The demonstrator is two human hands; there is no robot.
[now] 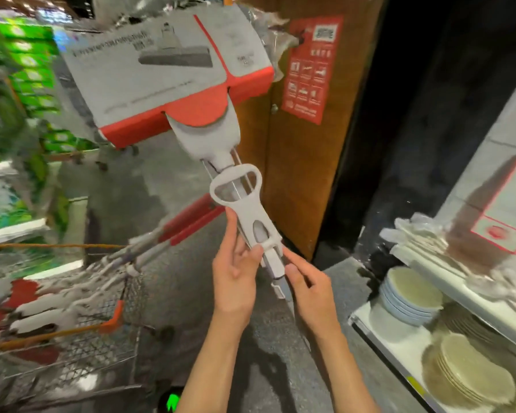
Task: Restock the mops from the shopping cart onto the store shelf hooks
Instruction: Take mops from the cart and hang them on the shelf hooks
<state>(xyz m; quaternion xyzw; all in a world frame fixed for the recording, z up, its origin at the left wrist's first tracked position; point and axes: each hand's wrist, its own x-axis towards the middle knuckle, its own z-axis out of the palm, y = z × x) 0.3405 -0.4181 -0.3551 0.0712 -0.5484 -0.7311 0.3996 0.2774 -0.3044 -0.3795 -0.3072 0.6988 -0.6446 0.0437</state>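
Note:
A grey mop (248,204) with a grey and red cardboard sleeve (167,73) over its head points up and to the left in front of me. My left hand (236,278) grips the grey squeeze lever low on the shaft. My right hand (307,290) holds the shaft just below it. A wire shopping cart (81,329) stands at the lower left, with several more mops (173,231) lying in it, handles jutting toward the middle. No shelf hooks are visible.
A brown wooden panel (304,174) with a red poster (313,70) stands right behind the mop. A white shelf (429,263) at the right holds stacked plates (411,296). Green goods fill shelves at the far left. Grey floor lies below.

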